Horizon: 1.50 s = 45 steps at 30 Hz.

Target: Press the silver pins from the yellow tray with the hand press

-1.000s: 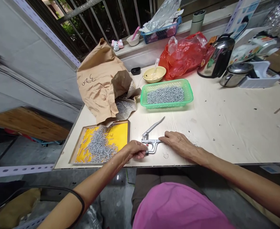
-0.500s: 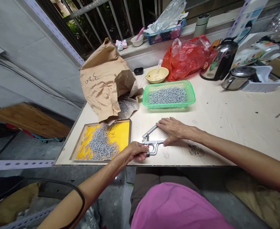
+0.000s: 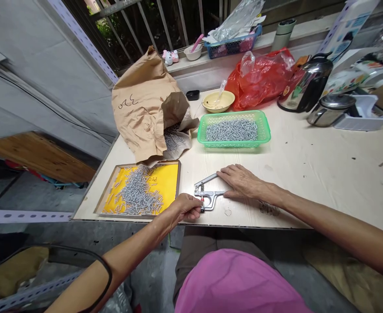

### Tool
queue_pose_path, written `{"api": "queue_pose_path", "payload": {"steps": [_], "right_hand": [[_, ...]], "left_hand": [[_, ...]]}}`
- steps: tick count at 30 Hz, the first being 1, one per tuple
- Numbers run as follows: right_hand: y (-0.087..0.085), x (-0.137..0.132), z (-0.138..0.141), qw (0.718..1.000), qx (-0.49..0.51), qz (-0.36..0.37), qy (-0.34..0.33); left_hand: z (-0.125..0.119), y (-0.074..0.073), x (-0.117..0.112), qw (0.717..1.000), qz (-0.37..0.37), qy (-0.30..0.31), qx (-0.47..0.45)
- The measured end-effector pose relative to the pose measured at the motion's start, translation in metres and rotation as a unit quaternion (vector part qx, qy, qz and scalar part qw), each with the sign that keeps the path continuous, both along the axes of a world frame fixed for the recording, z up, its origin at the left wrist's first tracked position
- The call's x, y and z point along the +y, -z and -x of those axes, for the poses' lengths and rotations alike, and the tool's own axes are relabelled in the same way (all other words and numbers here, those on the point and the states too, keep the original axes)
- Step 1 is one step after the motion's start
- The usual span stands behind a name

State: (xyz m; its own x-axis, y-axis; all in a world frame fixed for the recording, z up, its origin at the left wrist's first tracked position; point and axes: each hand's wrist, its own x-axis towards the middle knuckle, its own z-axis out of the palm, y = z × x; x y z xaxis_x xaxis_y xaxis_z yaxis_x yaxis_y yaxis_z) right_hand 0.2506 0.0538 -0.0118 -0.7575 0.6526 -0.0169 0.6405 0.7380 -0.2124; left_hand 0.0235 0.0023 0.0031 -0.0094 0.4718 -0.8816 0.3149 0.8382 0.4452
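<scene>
A metal hand press tool (image 3: 207, 195) lies on the table near its front edge. My left hand (image 3: 185, 206) is closed in a pinch at the tool's jaw, on something too small to make out. My right hand (image 3: 240, 181) lies over the tool's two handles and presses the upper one down. Left of my left hand, a yellow tray (image 3: 167, 182) carries a heap of small silver metal pieces (image 3: 138, 196). Beyond the tool a green basket (image 3: 233, 143) is filled with more such pieces.
A torn brown paper bag (image 3: 142, 113) spills metal pieces at the back left. A yellow bowl (image 3: 218, 101), red plastic bag (image 3: 259, 78), kettle (image 3: 305, 84), steel pot (image 3: 330, 108) and white tray (image 3: 362, 115) line the back. The table edge (image 3: 243, 226) runs just before me.
My right hand moved from the tool's lower handle up onto the raised upper handle and pushed it down, closing the handles. My left hand stayed pinched at the jaw.
</scene>
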Motion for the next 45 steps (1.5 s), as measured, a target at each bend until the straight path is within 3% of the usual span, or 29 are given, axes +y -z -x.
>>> {"api": "queue_pose_path", "payload": {"steps": [4,6,8,10,13,15,20,29,33,38,45], "right_hand": [[-0.006,-0.005,0.004,1.0,-0.007,-0.001,-0.001],[-0.009,-0.007,0.006,1.0,-0.014,-0.001,0.006],[-0.01,-0.009,0.007,1.0,-0.015,-0.008,0.011],[-0.008,-0.01,0.008,1.0,-0.01,-0.019,0.011],[0.001,-0.012,0.007,0.999,0.002,-0.042,0.003],[0.009,-0.013,0.005,0.998,0.016,-0.058,-0.002],[0.026,-0.013,-0.002,0.995,0.056,-0.081,0.001],[0.035,-0.012,0.001,0.989,-0.007,-0.147,0.008],[0.029,-0.012,0.002,0.994,-0.022,-0.107,-0.011],[0.016,-0.016,0.002,0.999,-0.038,-0.012,0.016],[0.007,-0.015,0.002,0.996,-0.043,-0.036,0.072]], "left_hand": [[0.006,-0.001,-0.005,0.998,-0.008,0.05,0.027],[0.007,-0.005,-0.011,0.983,-0.084,0.123,0.109],[0.004,-0.009,-0.017,0.924,-0.232,0.199,0.231],[-0.005,-0.01,-0.021,0.826,-0.383,0.268,0.315],[-0.027,-0.002,-0.015,0.713,-0.511,0.362,0.316],[-0.04,0.006,-0.006,0.678,-0.548,0.396,0.29],[-0.043,0.018,0.011,0.669,-0.539,0.448,0.247],[-0.045,0.011,0.023,0.676,-0.487,0.474,0.286],[-0.051,0.012,0.017,0.674,-0.485,0.474,0.292],[-0.056,0.024,0.014,0.673,-0.485,0.468,0.306],[-0.054,0.029,0.018,0.664,-0.5,0.45,0.327]]}}
